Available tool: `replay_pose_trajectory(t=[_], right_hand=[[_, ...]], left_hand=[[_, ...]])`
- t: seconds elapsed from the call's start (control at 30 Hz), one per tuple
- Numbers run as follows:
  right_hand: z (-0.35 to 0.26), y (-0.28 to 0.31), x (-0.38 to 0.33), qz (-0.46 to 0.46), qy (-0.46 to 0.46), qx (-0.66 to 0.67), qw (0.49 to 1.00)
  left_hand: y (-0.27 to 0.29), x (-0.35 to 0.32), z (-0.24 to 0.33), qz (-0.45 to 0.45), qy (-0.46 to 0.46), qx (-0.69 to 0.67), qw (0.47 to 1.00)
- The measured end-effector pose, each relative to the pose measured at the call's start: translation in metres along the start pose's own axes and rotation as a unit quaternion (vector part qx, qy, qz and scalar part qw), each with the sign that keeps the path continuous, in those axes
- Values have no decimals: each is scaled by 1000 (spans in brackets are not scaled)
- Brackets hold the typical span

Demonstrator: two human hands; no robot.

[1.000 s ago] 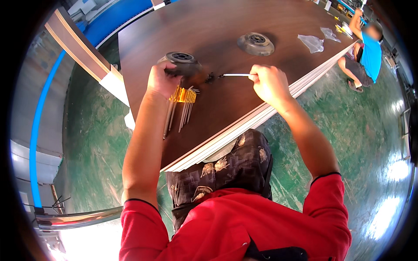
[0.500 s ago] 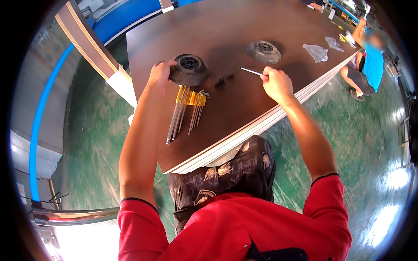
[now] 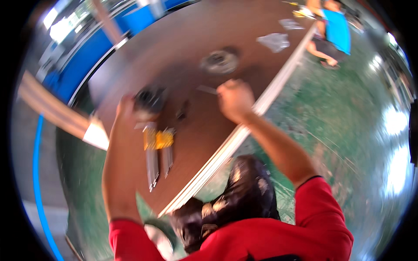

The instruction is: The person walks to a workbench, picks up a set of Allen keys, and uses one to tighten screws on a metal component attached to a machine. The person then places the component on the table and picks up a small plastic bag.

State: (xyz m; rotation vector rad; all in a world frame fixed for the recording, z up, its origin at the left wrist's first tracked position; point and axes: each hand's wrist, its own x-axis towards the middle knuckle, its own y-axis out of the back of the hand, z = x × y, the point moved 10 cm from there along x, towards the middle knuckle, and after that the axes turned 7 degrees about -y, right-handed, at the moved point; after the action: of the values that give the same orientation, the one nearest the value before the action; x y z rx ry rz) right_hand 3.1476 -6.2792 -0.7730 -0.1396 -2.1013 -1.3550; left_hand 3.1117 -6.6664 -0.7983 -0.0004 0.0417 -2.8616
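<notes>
The picture is motion-blurred. My left hand (image 3: 124, 108) grips a round dark caster-like part (image 3: 150, 99) on the brown board (image 3: 174, 52). My right hand (image 3: 235, 99) is closed on a thin metal hex key (image 3: 207, 89) whose tip points left toward that part. A set of long hex keys in a yellow holder (image 3: 157, 150) lies on the board just below my left hand. A small dark piece (image 3: 182, 113) lies between my hands. A second round part (image 3: 219, 61) rests farther back on the board.
Clear plastic bags (image 3: 274, 41) lie at the board's far end. Another person in a blue shirt (image 3: 337, 30) crouches at the far right. A wooden plank (image 3: 56, 115) and blue panel (image 3: 93, 52) lie to the left. Green floor (image 3: 331, 130) surrounds the board.
The view has swung and blurred, so the board now runs more diagonally. Both hands keep their hold; the right hand sits slightly farther from the dark part.
</notes>
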Motion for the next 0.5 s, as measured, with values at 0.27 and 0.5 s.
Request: replay_pose_trajectory(t=[0.27,0.5], right_hand=[[25,14,-8,-24,-73,83,994],[140,118,-228,-87,-490,87,863]], left_hand=[[41,16,-12,52,-57,147,986],[-120,-164,1,-64,170,92,979]])
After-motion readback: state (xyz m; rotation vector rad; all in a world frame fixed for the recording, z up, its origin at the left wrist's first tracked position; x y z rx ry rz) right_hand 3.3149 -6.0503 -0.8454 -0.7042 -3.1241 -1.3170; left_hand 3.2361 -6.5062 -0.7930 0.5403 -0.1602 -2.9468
